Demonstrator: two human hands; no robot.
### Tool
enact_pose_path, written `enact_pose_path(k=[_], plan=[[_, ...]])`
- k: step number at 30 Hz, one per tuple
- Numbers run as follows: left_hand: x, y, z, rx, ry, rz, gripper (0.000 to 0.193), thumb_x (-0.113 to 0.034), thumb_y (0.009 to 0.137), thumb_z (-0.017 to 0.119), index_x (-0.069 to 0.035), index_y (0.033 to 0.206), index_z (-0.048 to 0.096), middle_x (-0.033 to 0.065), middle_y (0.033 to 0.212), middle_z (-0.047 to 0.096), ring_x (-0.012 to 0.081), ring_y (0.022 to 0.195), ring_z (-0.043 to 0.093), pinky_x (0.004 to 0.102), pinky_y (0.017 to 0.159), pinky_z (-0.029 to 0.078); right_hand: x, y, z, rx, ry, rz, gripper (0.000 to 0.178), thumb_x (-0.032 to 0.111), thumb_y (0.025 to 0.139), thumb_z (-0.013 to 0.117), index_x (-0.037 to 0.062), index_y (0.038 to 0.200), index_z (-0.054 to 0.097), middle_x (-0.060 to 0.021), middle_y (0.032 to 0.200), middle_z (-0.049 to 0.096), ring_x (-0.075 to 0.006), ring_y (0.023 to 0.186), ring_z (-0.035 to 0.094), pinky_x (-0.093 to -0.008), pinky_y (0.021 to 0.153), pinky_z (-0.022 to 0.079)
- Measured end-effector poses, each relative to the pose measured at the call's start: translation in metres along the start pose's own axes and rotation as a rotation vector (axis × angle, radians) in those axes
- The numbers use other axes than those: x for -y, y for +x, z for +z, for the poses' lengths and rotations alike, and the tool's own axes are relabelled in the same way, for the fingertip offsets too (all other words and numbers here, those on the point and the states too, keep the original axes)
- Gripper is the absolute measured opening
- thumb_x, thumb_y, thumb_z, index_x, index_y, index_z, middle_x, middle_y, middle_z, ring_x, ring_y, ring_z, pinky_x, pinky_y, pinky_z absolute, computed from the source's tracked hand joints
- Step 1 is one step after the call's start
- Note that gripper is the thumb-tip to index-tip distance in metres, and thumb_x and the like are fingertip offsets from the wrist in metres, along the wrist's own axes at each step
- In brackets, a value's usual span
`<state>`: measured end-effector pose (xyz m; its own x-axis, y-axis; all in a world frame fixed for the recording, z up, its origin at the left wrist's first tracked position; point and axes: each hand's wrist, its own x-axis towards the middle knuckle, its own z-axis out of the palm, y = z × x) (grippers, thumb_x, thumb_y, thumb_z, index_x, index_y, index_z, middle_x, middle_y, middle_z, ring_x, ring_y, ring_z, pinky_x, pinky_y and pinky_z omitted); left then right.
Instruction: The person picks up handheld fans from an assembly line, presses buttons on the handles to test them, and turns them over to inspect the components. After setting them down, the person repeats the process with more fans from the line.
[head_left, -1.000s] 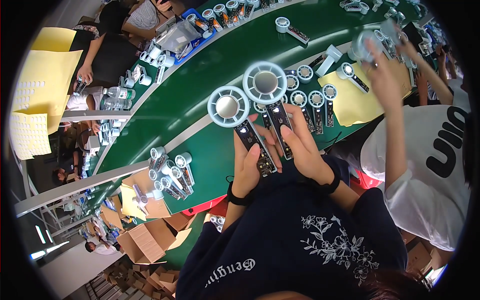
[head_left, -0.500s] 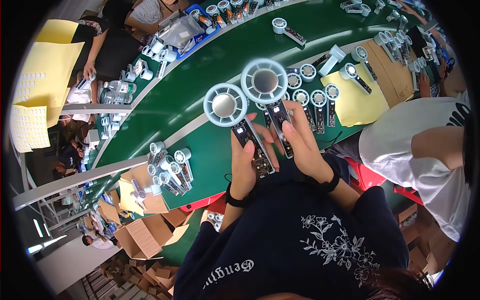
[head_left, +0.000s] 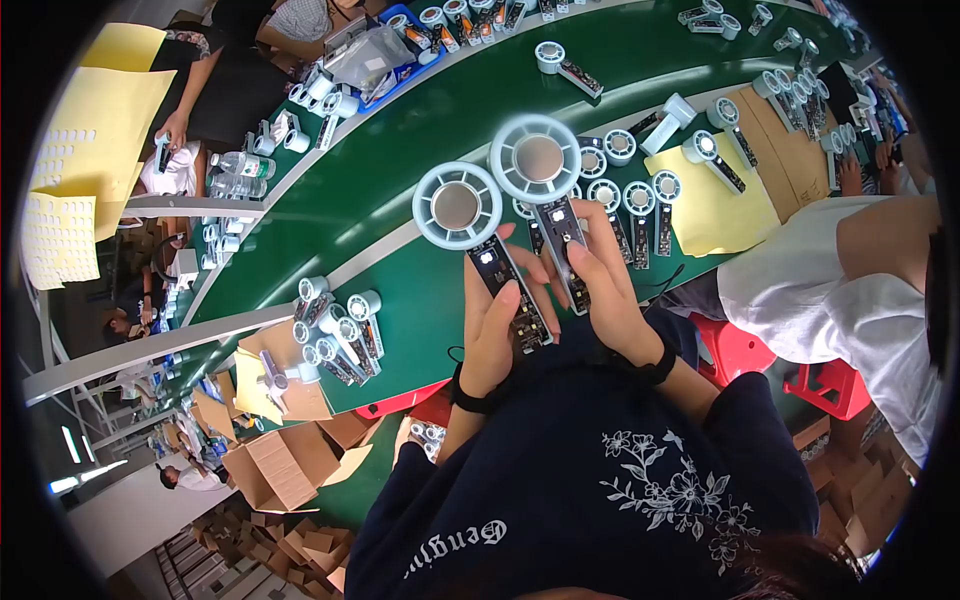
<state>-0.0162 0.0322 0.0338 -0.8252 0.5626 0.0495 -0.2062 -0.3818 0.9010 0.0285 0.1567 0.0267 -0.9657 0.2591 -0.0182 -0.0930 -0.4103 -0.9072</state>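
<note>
My left hand (head_left: pixel 491 330) is closed round the handle of a half-assembled handheld fan (head_left: pixel 457 240), its thumb on the bare dark circuit board. Another such fan (head_left: pixel 538 195) is gripped by my right hand (head_left: pixel 610 285), thumb on its board too. Both fans have pale blue round heads with silvery discs in the middle, tilted upward side by side, and small white lights glow on their boards. Just beyond my right hand, several similar fans (head_left: pixel 638 198) lie in a row on the green bench (head_left: pixel 400 300). Parts of both handles are hidden by my fingers.
A cluster of fans (head_left: pixel 345 335) lies at left beside a cardboard sheet (head_left: pixel 305 395). An open carton (head_left: pixel 275 470) stands below. At right are a yellow sheet (head_left: pixel 700 220) with a fan on it and a co-worker's white sleeve (head_left: pixel 800 280). A green conveyor (head_left: pixel 450 110) carries fans beyond.
Both fans have shifted very slightly to the right in the picture, still held. The co-worker at right has moved a little, showing more of a red stool.
</note>
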Motion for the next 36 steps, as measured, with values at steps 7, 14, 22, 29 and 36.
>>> enact_pose_path(k=[7, 14, 22, 29, 36], plan=[[0.001, 0.000, -0.003, 0.026, -0.101, -0.028, 0.053, -0.022, 0.092, 0.045, 0.001, 0.133, 0.020, 0.0159, 0.093, 0.050, 0.0236, 0.059, 0.058, 0.0277, 0.041, 0.047, -0.002, -0.002, 0.003, -0.011, -0.004, -0.037, 0.033, 0.021, 0.097, 0.033, 0.0034, 0.125, 0.033, -0.0062, 0.080, 0.052, -0.0092, 0.057, 0.044, -0.0213, 0.054, 0.036], [0.009, -0.003, -0.003, -0.068, -0.134, -0.042, 0.048, -0.028, 0.094, 0.040, 0.001, 0.129, 0.025, 0.0143, 0.088, 0.051, 0.0189, 0.049, 0.054, 0.0266, 0.039, 0.046, -0.004, 0.000, -0.001, 0.005, -0.008, -0.065, 0.034, 0.024, 0.097, 0.036, 0.0037, 0.125, 0.035, -0.0061, 0.079, 0.053, -0.0083, 0.057, 0.044, -0.0201, 0.051, 0.035], [0.008, -0.003, -0.001, -0.108, -0.050, -0.050, 0.046, -0.028, 0.095, 0.039, 0.002, 0.128, 0.027, 0.0131, 0.087, 0.050, 0.0168, 0.047, 0.052, 0.0262, 0.039, 0.045, -0.010, 0.000, -0.005, -0.071, 0.011, -0.003, 0.030, 0.015, 0.095, 0.046, 0.0027, 0.122, 0.041, -0.0029, 0.084, 0.057, -0.0040, 0.066, 0.045, -0.0180, 0.058, 0.035], [0.011, -0.005, 0.007, -0.160, 0.009, 0.009, 0.041, -0.031, 0.096, 0.038, 0.001, 0.121, 0.030, 0.0123, 0.086, 0.050, 0.0157, 0.046, 0.050, 0.0268, 0.037, 0.044, -0.010, -0.004, -0.009, -0.069, -0.088, -0.096, 0.030, 0.008, 0.091, 0.050, 0.0011, 0.119, 0.043, -0.0034, 0.092, 0.060, -0.0039, 0.075, 0.047, -0.0183, 0.065, 0.036], [0.014, -0.005, 0.011, -0.167, 0.058, 0.062, 0.035, -0.033, 0.096, 0.037, 0.002, 0.103, 0.036, 0.0118, 0.083, 0.050, 0.0161, 0.042, 0.048, 0.0275, 0.035, 0.043, -0.014, -0.004, -0.011, -0.044, -0.049, -0.168, 0.031, 0.007, 0.091, 0.050, -0.0012, 0.119, 0.043, -0.0044, 0.091, 0.061, -0.0046, 0.076, 0.047, -0.0188, 0.066, 0.036]])
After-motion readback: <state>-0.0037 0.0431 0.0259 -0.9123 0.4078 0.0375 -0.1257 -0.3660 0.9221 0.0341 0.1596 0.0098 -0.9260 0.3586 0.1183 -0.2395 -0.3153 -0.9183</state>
